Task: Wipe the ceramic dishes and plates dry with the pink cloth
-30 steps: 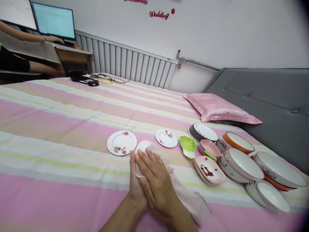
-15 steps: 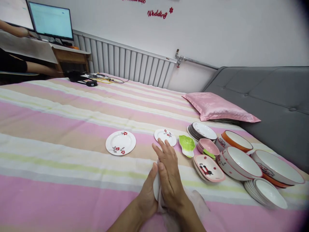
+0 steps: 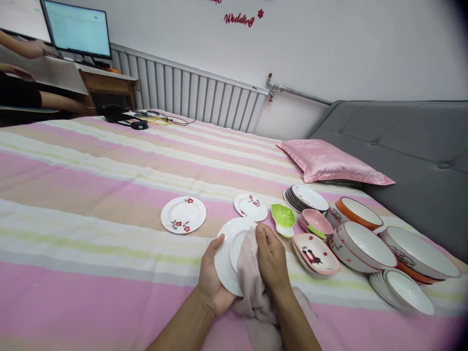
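My left hand is closed on the left edge of a white plate, thumb on the near face. The plate is tilted, its plain underside with a raised ring turned toward me. A pale pinkish-grey cloth is bunched in my right hand, which presses it against the plate's right side. The cloth hangs down between my forearms. Beyond my hands, a larger white plate with red flowers and a smaller flowered plate lie flat on the bedspread. A green leaf-shaped dish sits just right of them.
On the right stand stacked dark-rimmed plates, a pink bowl, square cat dishes, large bowls and small white bowls. Farther back lie a pink pillow and cables. A person sits at the desk at left.
My hands were pressed together around the plate, seen edge-on. Now the plate is turned with its underside facing me, and my right hand has moved right, gripping the cloth.
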A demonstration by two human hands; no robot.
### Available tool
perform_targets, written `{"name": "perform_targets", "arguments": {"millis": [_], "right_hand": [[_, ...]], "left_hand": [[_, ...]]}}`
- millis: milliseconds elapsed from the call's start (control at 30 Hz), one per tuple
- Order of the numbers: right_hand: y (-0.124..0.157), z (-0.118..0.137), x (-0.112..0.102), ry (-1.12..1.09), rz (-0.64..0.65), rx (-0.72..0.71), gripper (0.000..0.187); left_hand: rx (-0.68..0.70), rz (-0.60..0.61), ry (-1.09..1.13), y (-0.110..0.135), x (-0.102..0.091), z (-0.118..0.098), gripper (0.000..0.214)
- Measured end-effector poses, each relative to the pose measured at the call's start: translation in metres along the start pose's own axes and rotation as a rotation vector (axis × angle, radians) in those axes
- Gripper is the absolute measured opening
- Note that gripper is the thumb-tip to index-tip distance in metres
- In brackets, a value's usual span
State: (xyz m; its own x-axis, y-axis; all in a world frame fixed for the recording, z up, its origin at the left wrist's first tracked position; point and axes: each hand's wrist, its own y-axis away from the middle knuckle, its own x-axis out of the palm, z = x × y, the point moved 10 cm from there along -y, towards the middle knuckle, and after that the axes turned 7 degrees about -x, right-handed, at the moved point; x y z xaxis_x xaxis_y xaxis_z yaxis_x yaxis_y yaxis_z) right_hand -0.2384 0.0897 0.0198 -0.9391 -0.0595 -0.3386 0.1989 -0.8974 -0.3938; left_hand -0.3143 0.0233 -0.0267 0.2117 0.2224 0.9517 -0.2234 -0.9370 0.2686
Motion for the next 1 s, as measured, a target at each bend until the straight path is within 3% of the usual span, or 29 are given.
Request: {"name": "perform_targets", "arguments": {"millis": [100, 267, 367, 467, 667, 1000], "right_hand": [[-0.001, -0.003, -0.01, 0.06, -0.082, 0.005, 0.037], [-0.001, 0.0, -0.019, 0.067, -0.149, -0.052, 0.036], [-0.001, 0.007, -0.011, 0.031, -0.081, -0.118, 0.04], [-0.001, 0.013, 0.004, -0.036, 0.058, -0.157, 0.038], [-0.001, 0.018, 0.004, -0.137, 0.109, -0.12, 0.039], [-0.003, 0.003, -0.017, -0.208, -0.031, 0.026, 0.034]], "left_hand": [[0.079, -0.087, -0.157, -0.002, -0.002, -0.015, 0.048], [0.245, -0.233, -0.749, 0.004, 0.001, -0.046, 0.05], [0.253, -0.287, -1.058, 0.006, 0.0, -0.054, 0.05], [0.249, -0.23, -1.238, 0.004, 0.005, -0.054, 0.04], [0.218, -0.164, -1.265, 0.006, 0.01, -0.051, 0.03], [0.162, -0.158, -1.178, 0.01, 0.008, -0.051, 0.034]]}}
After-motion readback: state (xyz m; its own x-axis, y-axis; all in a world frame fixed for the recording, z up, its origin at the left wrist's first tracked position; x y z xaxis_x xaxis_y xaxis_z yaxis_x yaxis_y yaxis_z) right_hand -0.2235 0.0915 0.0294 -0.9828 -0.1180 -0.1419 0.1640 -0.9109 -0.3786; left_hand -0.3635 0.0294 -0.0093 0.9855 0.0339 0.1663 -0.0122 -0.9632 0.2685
